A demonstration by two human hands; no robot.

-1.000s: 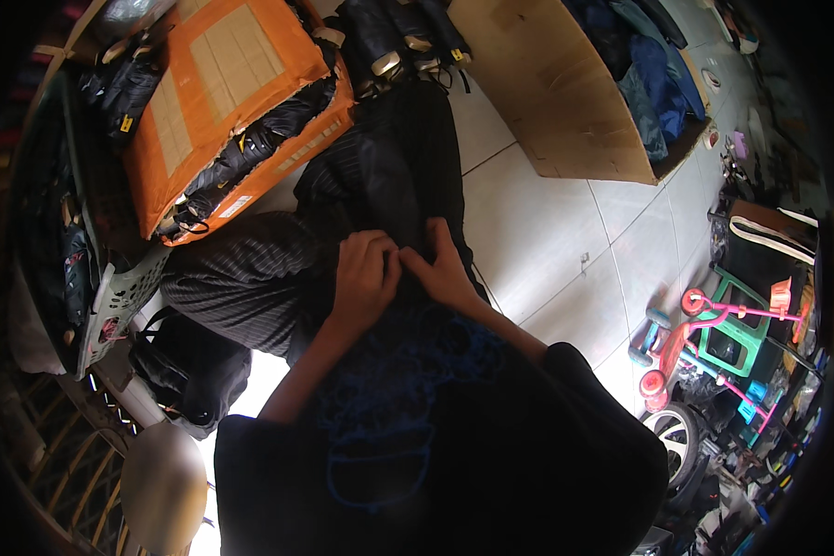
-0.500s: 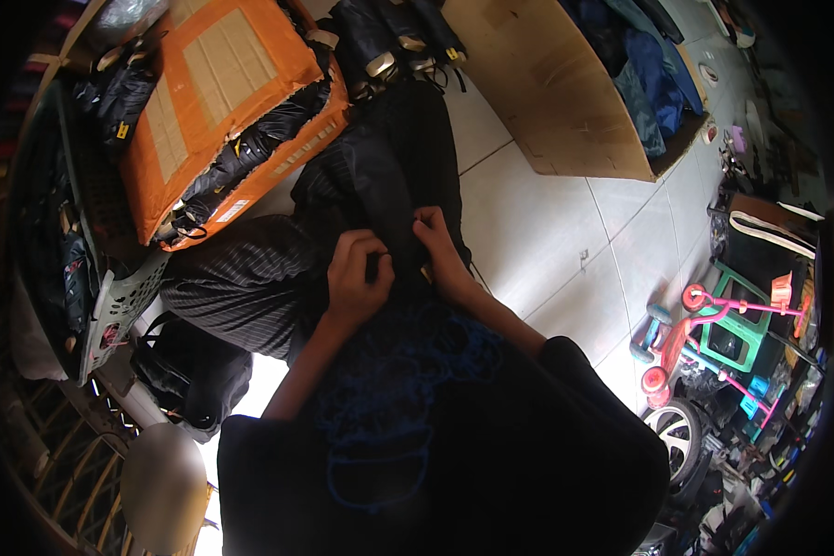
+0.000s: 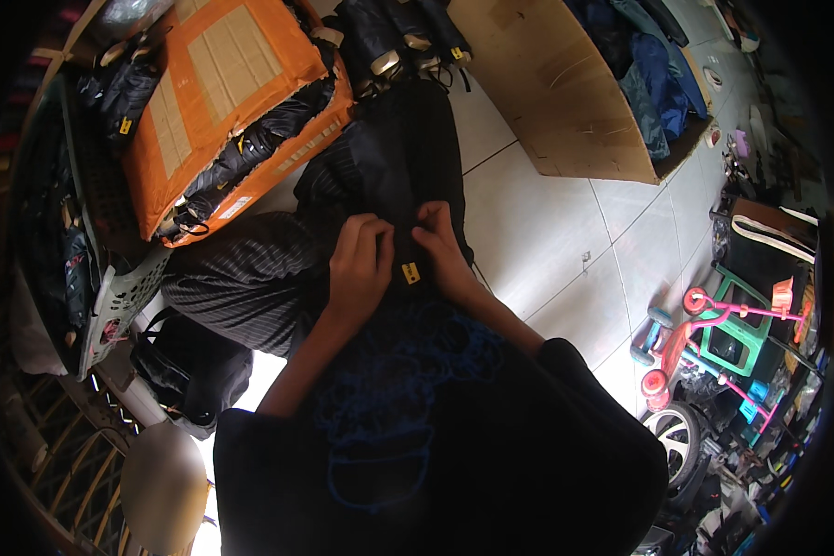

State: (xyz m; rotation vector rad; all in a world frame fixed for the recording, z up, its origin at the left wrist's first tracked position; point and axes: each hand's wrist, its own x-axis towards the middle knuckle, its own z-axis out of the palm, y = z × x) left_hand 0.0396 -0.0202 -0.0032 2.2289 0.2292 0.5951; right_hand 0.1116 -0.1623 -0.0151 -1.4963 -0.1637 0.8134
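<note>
A black folded umbrella (image 3: 394, 176) with loose striped dark cloth lies lengthwise in front of me, pointing away. My left hand (image 3: 360, 261) grips its near part from the left, fingers curled over the cloth. My right hand (image 3: 443, 248) pinches the same cloth from the right, the two hands almost touching. A small yellow tag (image 3: 410, 272) shows between them. My dark shirt with blue line print fills the lower middle.
An orange cardboard box (image 3: 222, 102) holding rolled black umbrellas stands at upper left. More rolled umbrellas (image 3: 389, 37) lie at the top. A large brown cardboard box (image 3: 551, 93) with blue cloth sits upper right. A pink and green toy vehicle (image 3: 713, 334) stands right. A grey plastic basket (image 3: 111, 296) is left.
Both hands have slid a little toward me along the umbrella, and the yellow tag now shows between them.
</note>
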